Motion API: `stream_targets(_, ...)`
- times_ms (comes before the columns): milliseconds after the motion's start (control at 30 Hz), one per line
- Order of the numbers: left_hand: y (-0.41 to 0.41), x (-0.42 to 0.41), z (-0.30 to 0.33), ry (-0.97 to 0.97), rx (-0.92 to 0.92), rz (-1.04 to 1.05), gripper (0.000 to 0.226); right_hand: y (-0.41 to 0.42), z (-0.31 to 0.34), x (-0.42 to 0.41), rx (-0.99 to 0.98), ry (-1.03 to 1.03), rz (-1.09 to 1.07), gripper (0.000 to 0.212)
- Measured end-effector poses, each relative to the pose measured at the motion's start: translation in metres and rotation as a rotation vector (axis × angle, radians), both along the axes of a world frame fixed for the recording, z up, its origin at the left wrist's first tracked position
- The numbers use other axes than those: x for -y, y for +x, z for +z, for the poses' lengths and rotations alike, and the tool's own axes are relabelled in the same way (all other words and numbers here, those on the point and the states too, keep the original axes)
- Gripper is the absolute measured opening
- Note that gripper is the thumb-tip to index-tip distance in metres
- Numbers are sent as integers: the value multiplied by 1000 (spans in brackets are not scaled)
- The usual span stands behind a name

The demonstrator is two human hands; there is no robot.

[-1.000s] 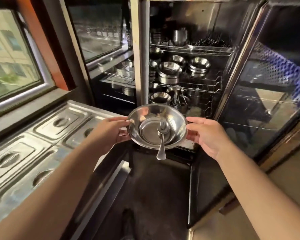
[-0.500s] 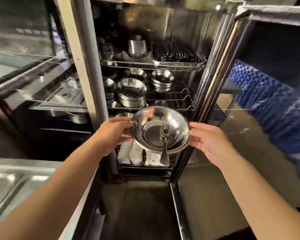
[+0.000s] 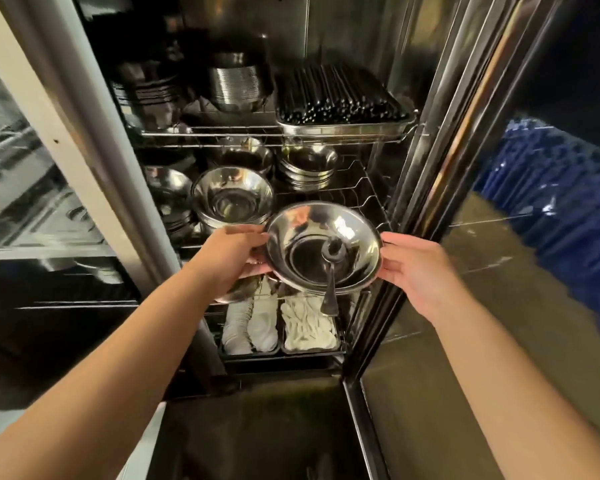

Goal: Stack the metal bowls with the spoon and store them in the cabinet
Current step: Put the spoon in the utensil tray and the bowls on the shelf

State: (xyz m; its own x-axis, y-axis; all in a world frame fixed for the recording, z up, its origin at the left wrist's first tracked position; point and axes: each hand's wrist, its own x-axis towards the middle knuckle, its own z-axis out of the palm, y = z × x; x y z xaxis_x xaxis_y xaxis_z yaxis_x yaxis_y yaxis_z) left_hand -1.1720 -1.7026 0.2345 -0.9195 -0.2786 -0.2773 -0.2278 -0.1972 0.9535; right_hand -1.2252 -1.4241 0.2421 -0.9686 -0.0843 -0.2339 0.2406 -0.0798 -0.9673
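Both hands, left hand and right hand, clasp the shiny round metal bowl by its rim; steel spoon handle points six o'clock. Open wire shelf lies at twelve o'clock.

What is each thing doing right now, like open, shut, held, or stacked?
Steel cabinet door: open.
Shiny round metal bowl: held at both rims, before the middle shelf.
Metal spoon: inside the bowl, handle poking over the rim.
Left hand: gripping the bowl.
Right hand: gripping the bowl.
Shelf's metal bowls: stacked.
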Motion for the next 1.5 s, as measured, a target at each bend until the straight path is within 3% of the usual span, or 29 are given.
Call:
stream_targets(233,-82,2,-5,-45,40,49,17,-99,-21,19,-17,96,-3,32)
stream_targets(367,-121,1,-12,-57,49,39,7,-139,-27,30,-64,212,5,44)
stream_targets(467,-142,-1,-16,-61,65,35,12,-158,-28,35,-53,257,-33,57)
stream_targets(533,-156,-1,-20,-112,75,-18,12,-172,-32,38,-29,303,-67,51)
stream_targets(633,-177,1,-27,-145,89,-69,16,-186,-36,44,-36,362,-108,16)
stream_targets(733,-196,-1,-31,-158,97,-121,29,-196,-38,45,-16,431,-122,28)
stream_targets(833,-211,-4,-34,-187,125,-148,44,-205,-39,45,-49,554,-104,13)
stream_targets(1033,-235,-11,-44,-211,142,-167,56,-230,-46,44,-61,743,-33,20)
stream_targets(1100,-239,-15,-48,-224,154,-166,53,-236,-51,44,-56,782,-33,24)
stream_targets(1233,-245,-20,-56,-225,168,-163,28,-245,-59,46,-39,840,-49,29)
stream_targets(1300,-250,-22,-60,-232,182,-157,29,-246,-61,48,-44,839,-46,10)
stream_targets(1400,-257,-24,-68,-249,198,-139,52,-247,-70,48,-41,857,-25,37)
stream_targets(1500,-261,-25,-74,-263,213,-152,49,-245,-76,49,-69,889,-2,22)
